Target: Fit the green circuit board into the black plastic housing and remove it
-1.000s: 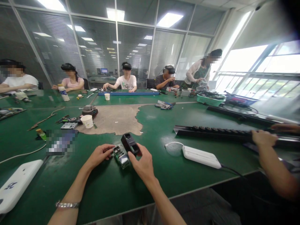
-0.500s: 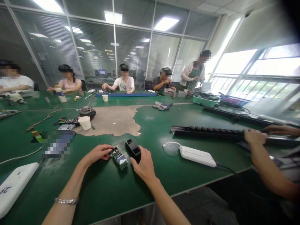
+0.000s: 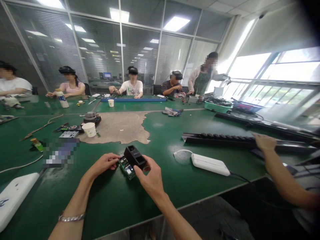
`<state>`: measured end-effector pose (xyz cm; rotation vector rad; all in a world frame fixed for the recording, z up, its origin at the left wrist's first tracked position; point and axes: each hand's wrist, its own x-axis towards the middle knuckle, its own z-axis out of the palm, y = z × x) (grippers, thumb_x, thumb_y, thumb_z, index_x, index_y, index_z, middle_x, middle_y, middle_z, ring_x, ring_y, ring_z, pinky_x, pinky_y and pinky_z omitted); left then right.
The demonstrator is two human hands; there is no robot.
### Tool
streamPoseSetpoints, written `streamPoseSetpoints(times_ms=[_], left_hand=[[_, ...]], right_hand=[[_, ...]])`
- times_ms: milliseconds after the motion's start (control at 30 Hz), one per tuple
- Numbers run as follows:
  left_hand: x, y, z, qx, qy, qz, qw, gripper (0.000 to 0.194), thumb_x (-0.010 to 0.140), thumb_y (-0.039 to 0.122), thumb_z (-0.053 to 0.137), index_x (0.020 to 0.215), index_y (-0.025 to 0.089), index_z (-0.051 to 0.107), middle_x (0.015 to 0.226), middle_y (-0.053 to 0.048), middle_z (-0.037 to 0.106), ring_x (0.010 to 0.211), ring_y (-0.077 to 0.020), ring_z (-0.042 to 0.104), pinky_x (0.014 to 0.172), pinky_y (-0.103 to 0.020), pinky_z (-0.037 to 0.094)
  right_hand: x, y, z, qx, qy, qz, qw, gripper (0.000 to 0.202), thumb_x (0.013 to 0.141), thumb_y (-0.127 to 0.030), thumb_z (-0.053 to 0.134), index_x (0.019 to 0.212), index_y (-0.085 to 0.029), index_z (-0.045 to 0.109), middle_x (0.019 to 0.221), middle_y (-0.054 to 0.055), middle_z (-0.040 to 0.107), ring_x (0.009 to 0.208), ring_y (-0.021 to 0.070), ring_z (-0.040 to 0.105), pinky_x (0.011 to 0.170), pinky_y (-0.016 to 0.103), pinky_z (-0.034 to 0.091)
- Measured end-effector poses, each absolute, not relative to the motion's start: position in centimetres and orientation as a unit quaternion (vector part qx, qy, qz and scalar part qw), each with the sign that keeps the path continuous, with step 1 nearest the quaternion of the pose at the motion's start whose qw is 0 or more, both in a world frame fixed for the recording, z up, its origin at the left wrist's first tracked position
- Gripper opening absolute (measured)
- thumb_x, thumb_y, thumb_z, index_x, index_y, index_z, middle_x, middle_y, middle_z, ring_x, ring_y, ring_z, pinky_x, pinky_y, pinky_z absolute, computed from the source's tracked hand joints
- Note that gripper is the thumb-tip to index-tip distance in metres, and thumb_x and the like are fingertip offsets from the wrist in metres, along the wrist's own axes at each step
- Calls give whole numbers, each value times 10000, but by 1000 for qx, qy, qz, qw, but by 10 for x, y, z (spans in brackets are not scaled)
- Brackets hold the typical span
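My right hand (image 3: 151,175) grips a black plastic housing (image 3: 134,156) with cut-out openings, thumb on the near side and fingers on the far side. The housing is tilted above a green circuit board (image 3: 123,164) and partly covers it. A small pale screen or block sits on the board's near end. At the board's left far edge, the fingers of my left hand (image 3: 108,164) are closed together on its corner. Whether the housing touches the board, I cannot tell.
A white power bank (image 3: 210,164) with a cable lies to the right, beside a long black rail (image 3: 220,140) under a co-worker's hand (image 3: 265,142). Leftward are a paper cup (image 3: 89,129), a white device (image 3: 18,200) and a small green bottle (image 3: 37,144). Several people sit opposite.
My right hand has brought the black housing leftward, from beside the circuit board to over it, and turned it. My left hand stays at the board's edge.
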<state>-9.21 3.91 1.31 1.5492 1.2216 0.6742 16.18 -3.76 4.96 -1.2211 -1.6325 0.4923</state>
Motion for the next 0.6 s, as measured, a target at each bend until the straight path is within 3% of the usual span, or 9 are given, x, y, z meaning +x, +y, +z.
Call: streamPoseSetpoints(times_ms=[300, 600], left_hand=[[-88, 35, 17, 637, 483, 296, 522, 484, 785, 473, 602, 1142, 147, 584, 825, -29, 607, 644, -116, 565, 635, -265, 493], [-90, 38, 15, 638, 480, 292, 527, 486, 788, 368, 597, 1229, 172, 537, 866, -38, 605, 631, -106, 552, 585, -241, 464]], right_hand=[[138, -37, 47, -510, -732, 131, 432, 401, 743, -303, 625, 1125, -198, 566, 1017, 73, 612, 960, 227, 546, 839, 357, 441], [140, -48, 33, -533, -761, 103, 356, 397, 732, -250, 602, 1118, -192, 530, 978, 78, 579, 954, 242, 510, 833, 366, 415]])
